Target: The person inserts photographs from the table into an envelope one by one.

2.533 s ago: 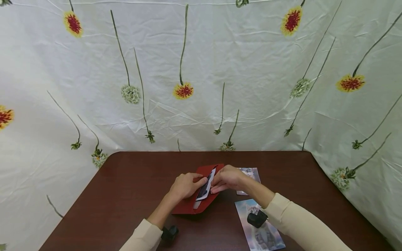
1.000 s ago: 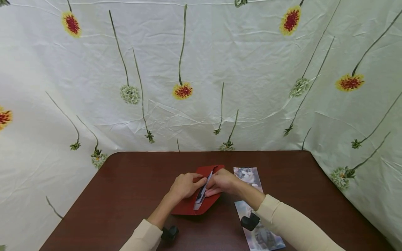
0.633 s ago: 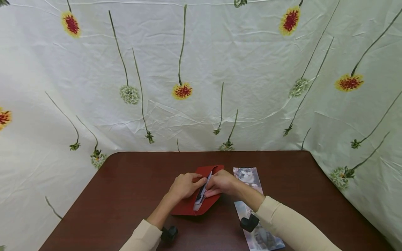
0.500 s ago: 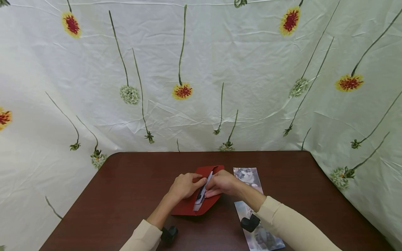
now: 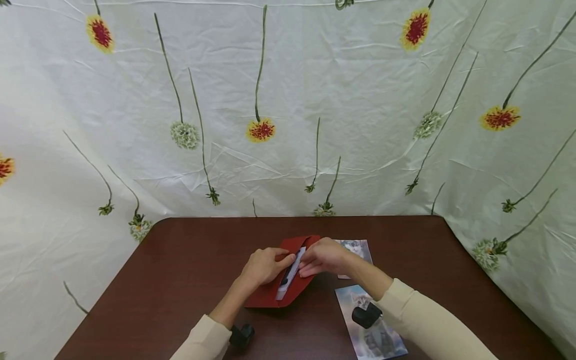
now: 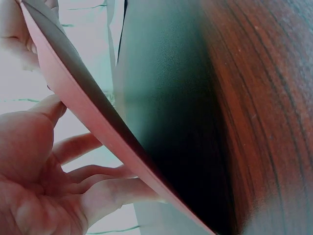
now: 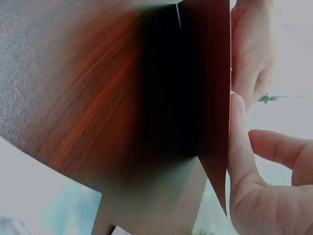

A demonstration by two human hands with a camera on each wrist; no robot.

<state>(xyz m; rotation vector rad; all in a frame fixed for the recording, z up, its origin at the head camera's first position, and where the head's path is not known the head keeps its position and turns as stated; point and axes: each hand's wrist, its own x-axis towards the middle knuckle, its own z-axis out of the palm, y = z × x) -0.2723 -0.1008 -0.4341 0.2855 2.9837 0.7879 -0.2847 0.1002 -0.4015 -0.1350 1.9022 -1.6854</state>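
A red envelope stands tilted above the dark table, its mouth spread. Inside it sits a pale-edged picture card, mostly hidden by the envelope. My left hand grips the envelope from the left, thumb at the mouth and the other fingers against its outer side, as the left wrist view shows. At the right flap, my right hand touches the envelope beside the card. In the right wrist view one straight finger lies along the red paper, with another finger held apart. What its hidden fingertips touch cannot be made out.
Two pictures of cats lie to the right: a smaller one partly under my right wrist, and a larger one nearer me. A floral cloth hangs behind the table. Black cameras sit on both wrists.
My right hand first lowered the card deeper into the envelope. Since half a second ago it has drawn back slightly up and right, showing more of the card. The left hand keeps its hold.
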